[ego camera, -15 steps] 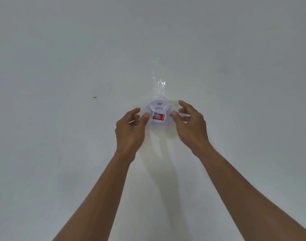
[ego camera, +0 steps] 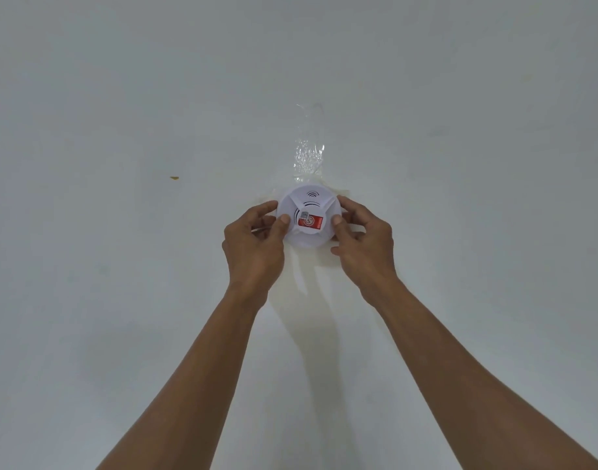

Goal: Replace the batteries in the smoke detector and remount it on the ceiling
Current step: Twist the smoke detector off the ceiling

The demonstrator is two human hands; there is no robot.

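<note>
The white smoke detector (ego camera: 307,217), with a red label on its face, sits against the ceiling (ego camera: 121,96), just below a strip of crinkled clear tape (ego camera: 307,157). The left hand (ego camera: 253,242) pinches its left rim, thumb on the face and fingers curled behind the edge; the right hand (ego camera: 362,235) grips the right rim the same way. Whether it is coming off or locking on cannot be told. Either way the twist probably goes best with both hands turning together, pressure even and flat to the ceiling, so the body does not tilt or slip from the fingertips.
</note>
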